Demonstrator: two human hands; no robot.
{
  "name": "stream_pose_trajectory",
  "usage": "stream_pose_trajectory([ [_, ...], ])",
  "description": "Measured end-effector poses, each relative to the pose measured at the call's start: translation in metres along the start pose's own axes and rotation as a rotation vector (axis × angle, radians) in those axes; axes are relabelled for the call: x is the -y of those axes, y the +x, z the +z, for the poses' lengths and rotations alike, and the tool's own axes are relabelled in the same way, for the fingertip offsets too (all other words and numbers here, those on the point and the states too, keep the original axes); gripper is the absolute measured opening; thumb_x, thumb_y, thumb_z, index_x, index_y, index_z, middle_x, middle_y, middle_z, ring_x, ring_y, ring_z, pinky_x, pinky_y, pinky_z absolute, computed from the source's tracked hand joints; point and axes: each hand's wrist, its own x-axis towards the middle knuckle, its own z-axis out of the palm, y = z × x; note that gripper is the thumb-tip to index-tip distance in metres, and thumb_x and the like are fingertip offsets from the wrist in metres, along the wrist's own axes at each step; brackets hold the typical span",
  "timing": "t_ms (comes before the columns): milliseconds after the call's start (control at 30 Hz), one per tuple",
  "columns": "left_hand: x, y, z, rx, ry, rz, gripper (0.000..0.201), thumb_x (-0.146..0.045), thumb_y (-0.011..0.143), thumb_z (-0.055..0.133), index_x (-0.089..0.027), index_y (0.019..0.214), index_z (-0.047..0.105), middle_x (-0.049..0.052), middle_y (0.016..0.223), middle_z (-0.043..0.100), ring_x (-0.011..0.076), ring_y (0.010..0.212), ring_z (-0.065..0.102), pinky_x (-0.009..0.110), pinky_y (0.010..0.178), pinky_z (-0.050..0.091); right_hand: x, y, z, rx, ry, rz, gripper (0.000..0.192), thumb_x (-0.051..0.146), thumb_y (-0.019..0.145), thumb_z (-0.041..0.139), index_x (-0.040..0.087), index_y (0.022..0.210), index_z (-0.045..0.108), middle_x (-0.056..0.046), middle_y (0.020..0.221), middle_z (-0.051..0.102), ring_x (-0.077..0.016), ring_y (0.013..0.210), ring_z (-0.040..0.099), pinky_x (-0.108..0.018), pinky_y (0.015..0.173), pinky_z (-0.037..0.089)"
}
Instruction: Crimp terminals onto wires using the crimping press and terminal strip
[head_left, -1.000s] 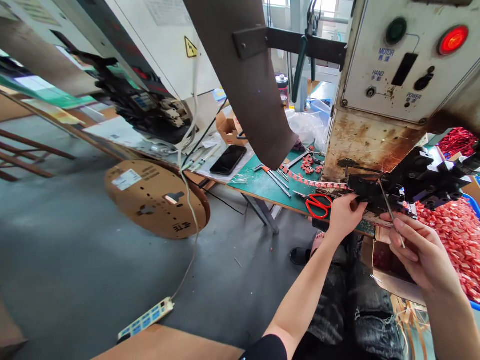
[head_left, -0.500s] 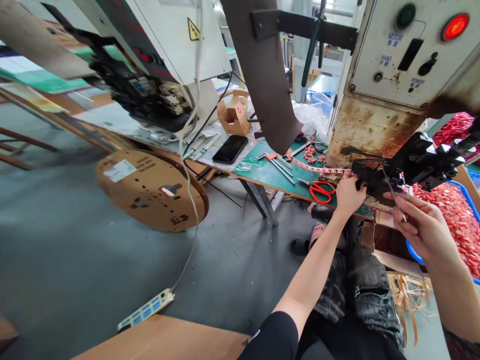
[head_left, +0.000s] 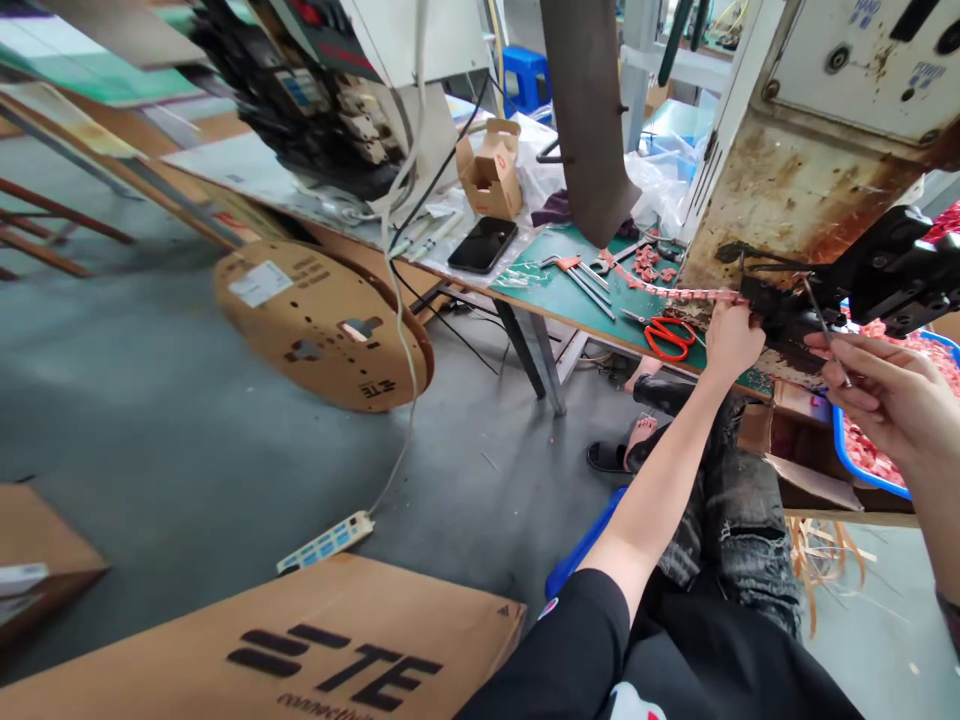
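Observation:
My left hand [head_left: 735, 342] is closed at the left side of the black feed block [head_left: 784, 310] of the machine. Its fingers pinch the end of a strip of small pink parts [head_left: 675, 293], and the fingertips are partly hidden. In my right hand [head_left: 892, 395] is a thin metal rod [head_left: 823, 318], gripped between thumb and fingers. The rod's upper end reaches up against the black mechanism; its exact contact is unclear. Red-handled scissors [head_left: 670, 338] lie left of my left hand, on the green tabletop [head_left: 544, 285].
A set of hex keys [head_left: 589, 287], loose pink pieces [head_left: 646, 264], a phone [head_left: 484, 245] and a small open box [head_left: 491, 175] lie on the bench. A blue-rimmed basket [head_left: 862, 472] of pink parts stands at right. A cardboard reel [head_left: 322, 330] and power strip [head_left: 326, 541] are left.
The view has shifted, so the bench and machine sit higher and farther right, and more of the carton below shows. Both hands keep their places at the machine, the rod still in the right.

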Motion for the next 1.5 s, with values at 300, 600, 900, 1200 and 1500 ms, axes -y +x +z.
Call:
stream_pose_trajectory([
  [300, 0.004, -0.030, -0.001, -0.271, -0.077, 0.109, 0.017, -0.020, 0.092, 0.067, -0.018, 0.102, 0.080, 0.010, 0.109, 0.060, 0.0207, 0.102, 0.063, 0.028, 0.093, 0.051, -0.002, -0.001, -0.004, -0.021, -0.053, -0.037, 0.037, 0.027, 0.062, 0.092, 0.009, 0.092, 0.079, -0.004, 0.062, 0.052, -0.0027, 0.046, 0.029, -0.024, 0.041, 0.006],
  [600, 0.010, -0.022, -0.004, -0.178, -0.056, 0.176, 0.016, -0.027, 0.089, 0.072, -0.021, 0.098, 0.084, 0.013, 0.121, 0.064, 0.0275, 0.118, 0.062, 0.034, 0.102, 0.051, -0.003, -0.001, -0.006, -0.046, -0.107, -0.046, 0.031, 0.028, 0.065, 0.092, 0.012, 0.090, 0.081, -0.005, 0.064, 0.053, -0.0033, 0.046, 0.029, -0.026, 0.041, 0.006],
  [900, 0.007, -0.010, -0.009, -0.129, -0.036, 0.179, 0.015, -0.021, 0.088, 0.072, -0.015, 0.098, 0.082, 0.014, 0.116, 0.071, 0.0279, 0.122, 0.059, 0.035, 0.107, 0.049, -0.004, -0.007, 0.008, -0.068, -0.065, -0.069, 0.036, 0.028, 0.061, 0.092, 0.011, 0.090, 0.080, -0.004, 0.062, 0.055, -0.0024, 0.045, 0.029, -0.021, 0.038, 0.009],
  [1200, 0.008, -0.004, -0.006, -0.130, -0.048, 0.106, 0.014, -0.018, 0.087, 0.071, -0.017, 0.097, 0.081, 0.012, 0.110, 0.071, 0.0270, 0.118, 0.060, 0.037, 0.103, 0.050, 0.000, 0.004, -0.002, 0.012, -0.061, -0.033, 0.030, 0.025, 0.064, 0.090, 0.008, 0.086, 0.079, -0.006, 0.063, 0.059, -0.0015, 0.044, 0.032, -0.020, 0.039, 0.011],
  [1500, 0.012, -0.003, -0.007, -0.140, -0.049, 0.100, 0.009, -0.016, 0.082, 0.074, -0.017, 0.089, 0.079, 0.013, 0.110, 0.070, 0.0272, 0.114, 0.062, 0.039, 0.103, 0.051, 0.006, 0.011, -0.003, 0.125, -0.065, 0.057, 0.033, 0.031, 0.058, 0.092, 0.012, 0.079, 0.076, -0.004, 0.055, 0.057, -0.0003, 0.041, 0.026, -0.018, 0.039, 0.010],
])
